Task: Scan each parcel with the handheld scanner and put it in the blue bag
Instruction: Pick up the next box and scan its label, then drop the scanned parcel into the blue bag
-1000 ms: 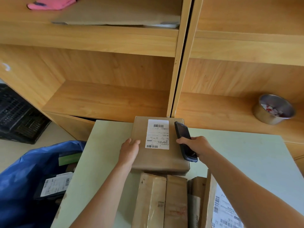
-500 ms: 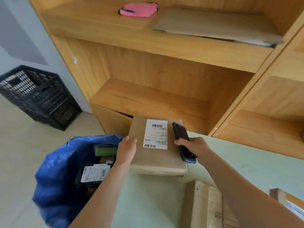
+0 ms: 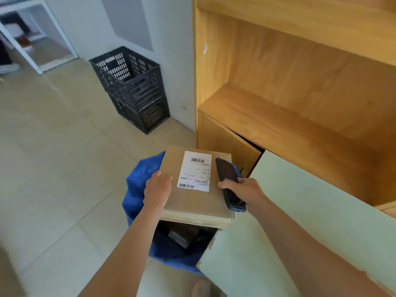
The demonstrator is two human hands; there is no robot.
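Pale green surface (image 3: 310, 232), matte and flat, its near-left corner chipped and ragged. Just left of that edge, the blue bag (image 3: 137, 189) stands open on the floor: crinkled woven plastic, dark inside, with the blurred shapes of other packages at the bottom.

Flat brown cardboard parcel (image 3: 192, 200) held level over the bag's mouth, clear of the surface. Rectangular, smooth-faced, a taped seam along its near edge. White paper label (image 3: 195, 171) on top with barcodes at both ends; print too small to read.

Left hand (image 3: 157, 190) grips the parcel's left edge, thumb on top, fingers wrapped under and hidden. Right hand (image 3: 242, 189) is closed round the handheld scanner (image 3: 229, 181), a slim dark slab with rounded corners and a glossy face, lying along the parcel's right edge; whether this hand also bears the parcel I cannot tell.

Beyond: cream floor tiles (image 3: 64, 157), slightly glossy. Honey-toned wood-grain shelving unit (image 3: 289, 93) on the right. Black perforated plastic crates (image 3: 132, 86), stacked, against the grey wall.
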